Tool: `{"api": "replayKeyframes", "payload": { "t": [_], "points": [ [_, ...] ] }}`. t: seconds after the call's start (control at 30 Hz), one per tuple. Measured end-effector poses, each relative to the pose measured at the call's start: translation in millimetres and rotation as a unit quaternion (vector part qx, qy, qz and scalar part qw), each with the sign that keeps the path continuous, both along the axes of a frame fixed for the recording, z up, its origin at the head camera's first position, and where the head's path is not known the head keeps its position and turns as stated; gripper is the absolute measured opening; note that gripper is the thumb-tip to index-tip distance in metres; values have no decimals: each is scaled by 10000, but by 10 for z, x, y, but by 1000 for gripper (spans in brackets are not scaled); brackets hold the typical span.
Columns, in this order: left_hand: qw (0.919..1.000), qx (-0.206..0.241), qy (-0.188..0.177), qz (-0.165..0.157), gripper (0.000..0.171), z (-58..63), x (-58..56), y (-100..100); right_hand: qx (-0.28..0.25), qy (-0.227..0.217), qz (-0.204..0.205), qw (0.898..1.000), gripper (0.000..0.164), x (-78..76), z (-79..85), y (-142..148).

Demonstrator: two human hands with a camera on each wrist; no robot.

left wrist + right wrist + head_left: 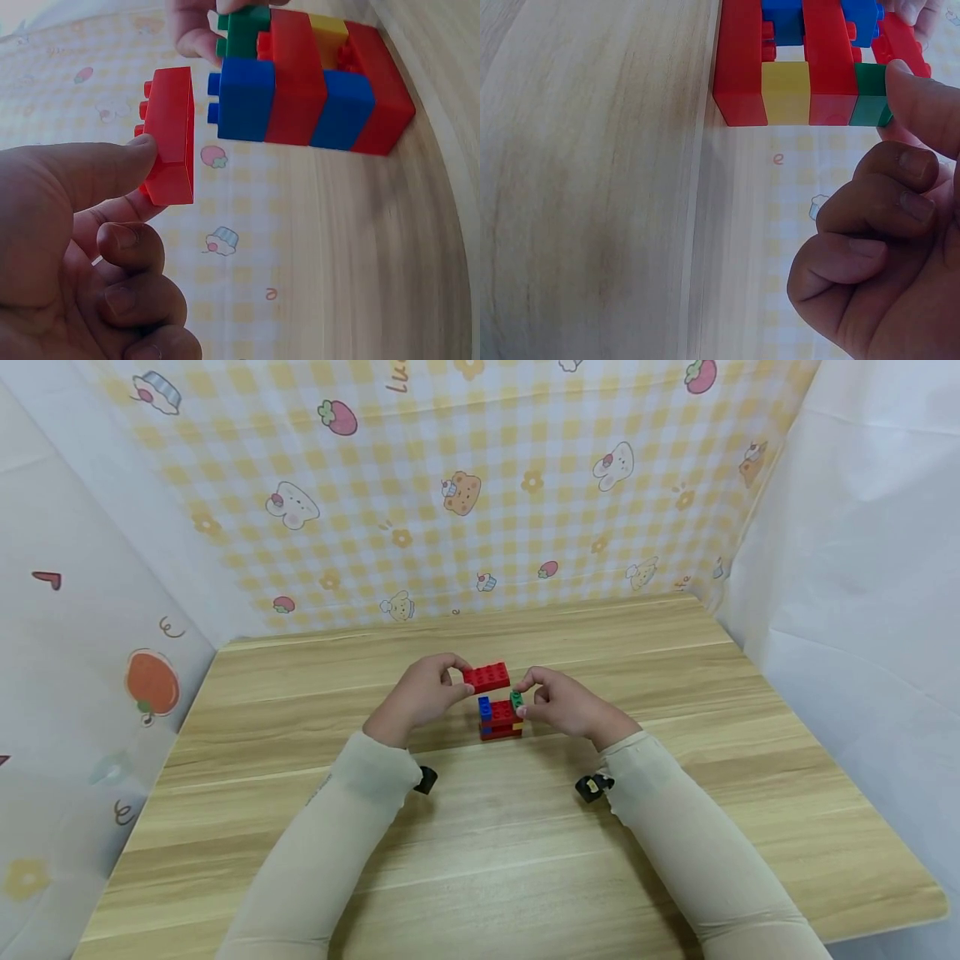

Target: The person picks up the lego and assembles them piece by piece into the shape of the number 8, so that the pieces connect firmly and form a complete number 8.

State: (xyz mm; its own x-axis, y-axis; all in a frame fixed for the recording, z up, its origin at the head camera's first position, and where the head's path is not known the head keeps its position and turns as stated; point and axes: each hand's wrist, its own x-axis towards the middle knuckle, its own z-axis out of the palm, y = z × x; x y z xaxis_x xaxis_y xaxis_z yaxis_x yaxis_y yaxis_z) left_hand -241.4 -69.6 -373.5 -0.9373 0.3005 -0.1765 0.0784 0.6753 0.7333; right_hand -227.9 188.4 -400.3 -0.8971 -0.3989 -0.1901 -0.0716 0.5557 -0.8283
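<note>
My left hand (427, 693) pinches a long red brick (487, 677) between thumb and forefinger, above and apart from a small stack. In the left wrist view, that brick's studs (142, 110) face away from the stack. The stack has a red brick (740, 67) at the bottom, then a blue brick (343, 109) and a yellow brick (786, 94) at opposite ends. Another red brick (296, 82) lies across those two. On top, a blue brick (485, 710) sits at the left end and a green brick (516, 700) at the right. My right hand (566, 702) pinches the green brick, its other fingers curled.
The stack stands on a wood-grain table (480, 860). A yellow checked cloth (510, 518) hangs behind the table's back edge, with white sheets (862, 552) at both sides. Black wrist mounts (592, 787) stick out from both sleeves.
</note>
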Motion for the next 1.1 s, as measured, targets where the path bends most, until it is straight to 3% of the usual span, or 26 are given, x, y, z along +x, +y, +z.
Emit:
{"api": "replayKeyframes", "payload": {
  "t": [0.5, 1.1],
  "points": [
    [9992, 315, 11, -235, 30, 6, 151, 68, 29, -3, 21, 10000, 23, 2, -12, 7],
    [9983, 557, -42, -147, 29, -105, 214, 105, -95, 39, 37, 9999, 21, -13, -31, 8]
  ]
}}
